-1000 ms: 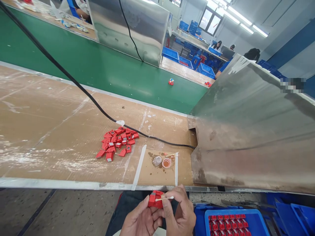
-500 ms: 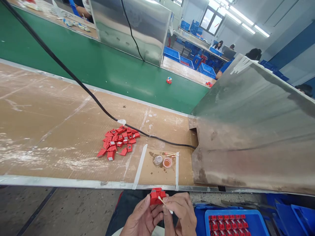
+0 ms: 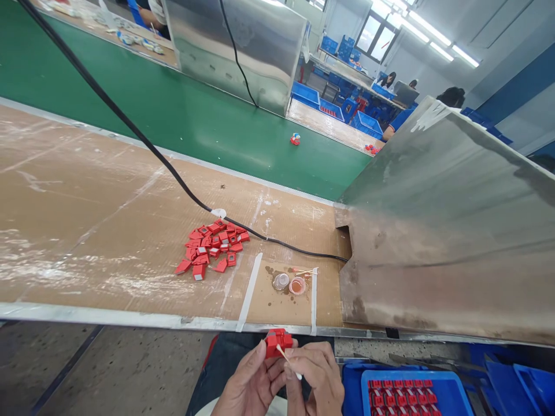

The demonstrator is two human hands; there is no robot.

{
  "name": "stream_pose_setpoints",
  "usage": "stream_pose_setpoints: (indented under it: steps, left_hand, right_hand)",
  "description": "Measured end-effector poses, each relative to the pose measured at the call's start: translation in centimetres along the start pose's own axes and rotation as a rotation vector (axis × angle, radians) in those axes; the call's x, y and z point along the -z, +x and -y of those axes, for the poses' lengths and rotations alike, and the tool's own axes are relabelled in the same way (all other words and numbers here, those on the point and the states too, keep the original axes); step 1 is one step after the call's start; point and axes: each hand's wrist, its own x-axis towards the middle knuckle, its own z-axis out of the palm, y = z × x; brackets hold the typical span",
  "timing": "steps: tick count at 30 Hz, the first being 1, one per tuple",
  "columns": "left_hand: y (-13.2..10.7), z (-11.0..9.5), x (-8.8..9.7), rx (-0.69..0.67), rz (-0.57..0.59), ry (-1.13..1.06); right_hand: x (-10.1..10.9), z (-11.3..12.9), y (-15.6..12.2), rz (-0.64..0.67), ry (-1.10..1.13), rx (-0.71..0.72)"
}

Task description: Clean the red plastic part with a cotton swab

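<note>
1. Since the earliest frame, the cotton swab (image 3: pixel 284 355) has been turning from lying sideways to pointing its white tip at the red part (image 3: pixel 277 342), and a small toy (image 3: pixel 295 138) has been sliding leftward along the green belt (image 3: pixel 173 124).
2. Brown, scuffed cardboard is covering the table (image 3: pixel 108 225); beyond it the belt is running across, and ceiling lights (image 3: pixel 440 38) are shining over a window (image 3: pixel 375 36) and far workbenches.
3. On the table, a pile of red parts (image 3: pixel 212 248) is lying beside two tape strips, between which a clear cup (image 3: pixel 281 281) and a cup of orange liquid (image 3: pixel 297 285) are sitting close together.
4. A black cable (image 3: pixel 267 238) is crossing behind the pile, and a tall metal panel (image 3: pixel 433 242) is blocking the view at right; below it, a blue tray (image 3: pixel 411 374) is holding rows of red pieces.
5. Just off the table's front edge, the left hand (image 3: pixel 249 381) is gripping the red part, while the right hand (image 3: pixel 316 372) is pinching the swab.
</note>
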Motion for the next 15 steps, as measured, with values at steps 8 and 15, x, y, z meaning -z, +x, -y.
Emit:
stream_pose_setpoints:
  steps: [8, 15]
  left_hand:
    - [-0.1, -0.2, 0.2, -0.020, 0.056, -0.003]
    - [-0.4, -0.8, 0.0, -0.062, 0.190, -0.008]
  right_hand:
    - [0.5, -0.4, -0.3, -0.037, 0.048, -0.027]
    - [2.0, -0.7, 0.7, -0.221, 0.169, -0.215]
